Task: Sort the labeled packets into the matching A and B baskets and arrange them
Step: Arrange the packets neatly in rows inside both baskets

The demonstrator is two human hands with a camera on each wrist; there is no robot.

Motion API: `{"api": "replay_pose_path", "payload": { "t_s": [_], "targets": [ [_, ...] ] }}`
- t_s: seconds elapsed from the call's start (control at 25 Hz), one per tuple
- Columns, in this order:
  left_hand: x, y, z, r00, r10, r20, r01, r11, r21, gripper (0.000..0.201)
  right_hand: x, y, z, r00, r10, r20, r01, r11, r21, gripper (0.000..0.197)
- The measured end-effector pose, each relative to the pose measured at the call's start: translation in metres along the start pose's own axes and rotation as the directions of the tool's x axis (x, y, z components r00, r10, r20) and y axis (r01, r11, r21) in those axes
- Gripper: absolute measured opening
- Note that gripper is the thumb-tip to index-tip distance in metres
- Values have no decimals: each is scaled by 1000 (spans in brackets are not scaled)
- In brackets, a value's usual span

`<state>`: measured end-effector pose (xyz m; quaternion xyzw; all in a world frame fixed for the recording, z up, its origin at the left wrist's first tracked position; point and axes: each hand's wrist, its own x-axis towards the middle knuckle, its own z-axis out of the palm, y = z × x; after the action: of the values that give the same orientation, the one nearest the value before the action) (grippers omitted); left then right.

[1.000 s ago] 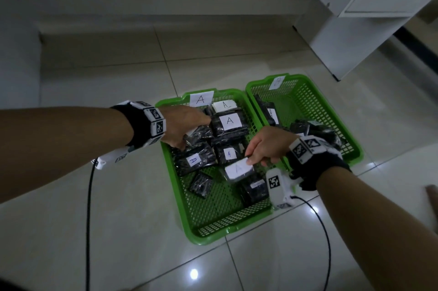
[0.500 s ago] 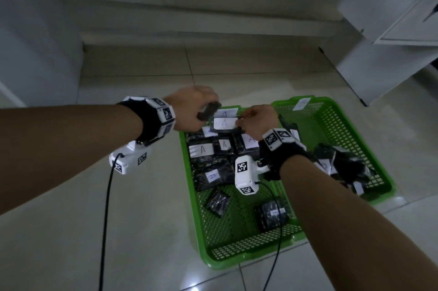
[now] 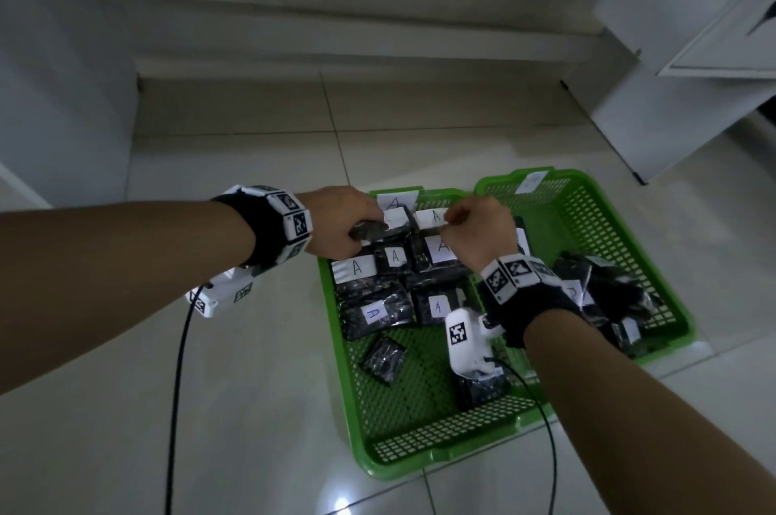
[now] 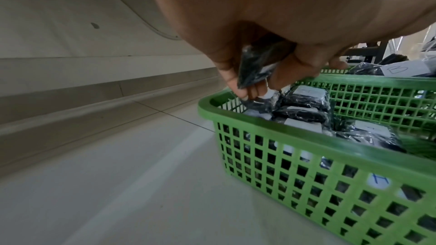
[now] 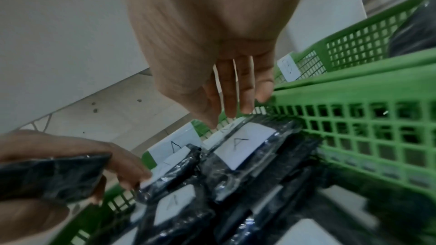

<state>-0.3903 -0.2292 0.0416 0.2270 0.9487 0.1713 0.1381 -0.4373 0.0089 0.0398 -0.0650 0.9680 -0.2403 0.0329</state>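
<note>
Two green baskets stand side by side on the floor. Basket A (image 3: 331, 330) holds several black packets with white A labels. Basket B (image 3: 596, 212) holds a pile of black packets (image 3: 604, 296). My left hand (image 3: 340, 229) is at basket A's far left corner. It grips a black packet (image 4: 257, 66) in the palm, and its fingertips (image 4: 245, 94) touch another packet there. My right hand (image 5: 231, 103) hovers at the far right corner. Its fingers are straight, just over an A packet (image 5: 245, 144) in the back row.
Two black packets (image 3: 384, 359) (image 3: 483, 388) lie apart in the near part of basket A. A white cabinet (image 3: 672, 95) stands at the right. A wall step (image 3: 336, 65) runs behind the baskets. Black cables (image 3: 176, 388) trail from both wrists over the tiled floor.
Both hands moved from the middle of basket A to its far end. The right hand carried an A packet to the back row and let go. The left hand took up a black packet.
</note>
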Motion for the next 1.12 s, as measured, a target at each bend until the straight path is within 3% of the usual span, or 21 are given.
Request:
{"api": "replay_pose_path", "payload": {
  "t_s": [0.12, 0.28, 0.4, 0.48, 0.6, 0.8, 0.88, 1.0, 1.08, 1.12],
  "targets": [
    [2, 3, 0, 998, 21, -52, -20, 1000, 6, 25, -16, 15, -7, 996, -36, 85, 37, 999, -17, 17],
    [1, 11, -2, 995, 54, -79, -46, 995, 88, 20, -24, 25, -8, 1000, -17, 18, 16, 999, 45, 15],
    [2, 28, -5, 998, -3, -70, 8, 997, 78, 23, -30, 24, -11, 996, 4, 89, -15, 992, 126, 13],
    [8, 40, -3, 999, -31, -32, 32, 999, 25, 38, -38, 18, -18, 965, 65, 255, -162, 909, 383, 9],
    [19, 54, 4, 999, 13, -34, -15, 998, -56, 57, -50, 8, -25, 891, 49, 451, -370, 652, 662, 25],
    [22, 63, -2, 995, -1, -103, -19, 980, -200, 79, -52, 9, -20, 930, 90, 356, -345, 547, 763, 19],
    [19, 60, -3, 992, -26, -124, -7, 966, -259, 75, -50, 15, -20, 932, 145, 332, -357, 522, 774, 29],
    [16, 51, -14, 966, -129, -223, 36, 924, -380, 48, -46, 17, -21, 935, 210, 286, -354, 480, 803, 39],
    [13, 38, -27, 948, -194, -251, 113, 945, -307, 30, -44, 16, -20, 951, 192, 243, -307, 476, 824, 40],
    [10, 28, -32, 956, -210, -207, 170, 966, -196, 29, -44, 15, -18, 961, 154, 229, -276, 479, 833, 41]
  ]
}}
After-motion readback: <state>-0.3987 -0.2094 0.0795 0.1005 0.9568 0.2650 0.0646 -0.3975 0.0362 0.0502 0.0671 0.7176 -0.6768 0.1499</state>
